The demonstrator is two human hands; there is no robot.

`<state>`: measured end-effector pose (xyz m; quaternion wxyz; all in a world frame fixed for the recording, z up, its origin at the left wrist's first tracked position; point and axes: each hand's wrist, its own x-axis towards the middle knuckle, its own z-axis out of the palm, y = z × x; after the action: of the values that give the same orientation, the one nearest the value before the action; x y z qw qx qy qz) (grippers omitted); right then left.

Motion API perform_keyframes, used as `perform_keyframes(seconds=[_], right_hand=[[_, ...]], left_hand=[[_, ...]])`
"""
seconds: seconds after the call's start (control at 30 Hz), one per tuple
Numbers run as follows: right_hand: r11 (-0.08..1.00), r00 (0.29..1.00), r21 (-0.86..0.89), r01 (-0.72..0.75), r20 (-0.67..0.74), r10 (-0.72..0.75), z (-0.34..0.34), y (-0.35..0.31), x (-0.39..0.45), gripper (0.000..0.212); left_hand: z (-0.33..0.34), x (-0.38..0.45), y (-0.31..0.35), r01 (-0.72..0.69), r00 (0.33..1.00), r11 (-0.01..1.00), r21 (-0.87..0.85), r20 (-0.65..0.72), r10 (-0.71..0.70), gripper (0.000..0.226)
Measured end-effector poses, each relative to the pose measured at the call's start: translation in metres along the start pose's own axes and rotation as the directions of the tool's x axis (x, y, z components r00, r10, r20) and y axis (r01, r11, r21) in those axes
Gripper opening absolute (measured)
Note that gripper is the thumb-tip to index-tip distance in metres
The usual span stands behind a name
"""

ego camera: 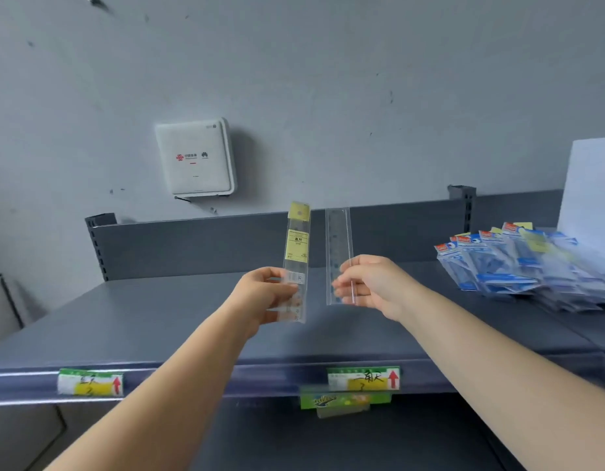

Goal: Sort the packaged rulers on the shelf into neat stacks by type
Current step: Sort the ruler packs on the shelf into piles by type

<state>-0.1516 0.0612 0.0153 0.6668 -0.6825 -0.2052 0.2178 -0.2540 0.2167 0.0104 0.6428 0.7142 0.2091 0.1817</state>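
My left hand (265,294) grips the lower end of a clear packaged ruler with a yellow label (297,246), held upright above the dark grey shelf (158,321). Beside it, my right hand (369,287) pinches a plain clear ruler in a transparent sleeve (338,239), also upright. The two rulers stand side by side, a small gap between them. A fanned heap of blue-packaged rulers (518,263) lies on the shelf at the right, mixed with a few yellow-labelled packs.
The shelf's front edge carries two green and yellow price tags (90,385) (364,379) with red arrows. A white wall box (195,158) hangs on the grey wall behind. A white board (590,185) stands at the far right.
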Motion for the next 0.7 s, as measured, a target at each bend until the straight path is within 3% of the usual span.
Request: perform_keyframes(seconds=[0.4,0.7], right_hand=[[0.996,0.996,0.000,-0.084,0.014,0.084,0.202,-0.004,0.015,0.015],[0.993,0.996,-0.080,-0.082,0.035,0.085,0.290,-0.003,0.026,0.011]], left_hand=[[-0.206,0.007,-0.024,-0.012,1.000,0.999,0.046,-0.017,0.013,0.012],[-0.292,0.017,-0.037,-0.010,1.000,1.000,0.024,0.016,0.010,0.013]])
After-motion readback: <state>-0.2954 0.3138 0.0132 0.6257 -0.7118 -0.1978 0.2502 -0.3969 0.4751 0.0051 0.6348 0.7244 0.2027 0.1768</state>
